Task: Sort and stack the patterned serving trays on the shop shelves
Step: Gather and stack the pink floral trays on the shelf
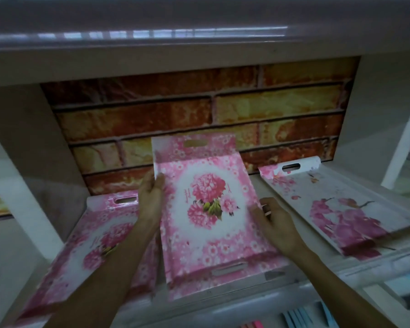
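Note:
A pink tray with a peony bouquet print (pixel 208 209) lies in the middle of the shelf, stacked inside a larger tray of the same pattern whose handle end (pixel 194 144) sticks out behind it. My left hand (pixel 150 197) grips the top tray's left rim, thumb over the edge. My right hand (pixel 273 215) holds its right rim with curled fingers. A matching pink peony tray (pixel 100 242) lies to the left, partly under my left forearm. On the right sits a white tray with pink blossom branches (pixel 336 204).
The white shelf (pixel 376 268) has a brick-pattern back wall (pixel 199 110) and a low shelf board above (pixel 199 43). White side panels close it left and right. Blue and pink items (pixel 303 318) show on the level below, at the bottom right.

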The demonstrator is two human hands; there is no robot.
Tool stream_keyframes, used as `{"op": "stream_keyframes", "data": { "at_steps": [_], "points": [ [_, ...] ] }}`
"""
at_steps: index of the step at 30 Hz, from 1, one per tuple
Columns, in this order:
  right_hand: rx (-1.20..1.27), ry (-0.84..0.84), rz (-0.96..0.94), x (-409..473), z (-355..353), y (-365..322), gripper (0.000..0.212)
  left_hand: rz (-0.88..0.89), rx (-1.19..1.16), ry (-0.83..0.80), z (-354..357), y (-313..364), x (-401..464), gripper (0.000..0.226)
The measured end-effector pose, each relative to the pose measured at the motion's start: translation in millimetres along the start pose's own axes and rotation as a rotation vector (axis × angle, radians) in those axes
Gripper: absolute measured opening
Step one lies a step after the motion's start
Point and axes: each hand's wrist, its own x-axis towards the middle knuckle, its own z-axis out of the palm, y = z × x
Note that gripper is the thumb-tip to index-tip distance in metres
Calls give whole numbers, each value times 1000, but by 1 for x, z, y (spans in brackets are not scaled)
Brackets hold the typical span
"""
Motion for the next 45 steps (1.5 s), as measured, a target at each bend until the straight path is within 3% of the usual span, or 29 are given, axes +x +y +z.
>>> {"op": "stream_keyframes", "data": {
  "at_steps": [6, 10, 14, 17, 21, 30, 35, 45],
  "points": [
    [85, -75, -39, -3, 19, -26, 37, 47, -10, 21, -38, 21, 2, 20],
    [282, -74, -23, -3, 46, -45, 34, 66, 83, 53, -70, 32, 3, 20],
    [384, -89, -5, -8, 85, -65, 34, -19, 162, -4, -121, 31, 0, 35],
    [400, -88, 8, -12, 117, -82, 32, -58, 225, 1, -157, 29, -9, 18],
    [411, -86, 38, -16, 153, -103, 31, -97, 305, -4, -202, 19, -18, 25],
    [209, -57, -15, -30, 191, -123, 19, -100, 473, -32, -249, -4, -24, 24],
    [63, -111, -11, -30, 195, -126, 22, -106, 599, -43, -264, -10, -26, 43],
    [-132, -130, -3, -39, 215, -117, 26, -144, 781, -119, -274, -19, -27, 51]
  ]
}}
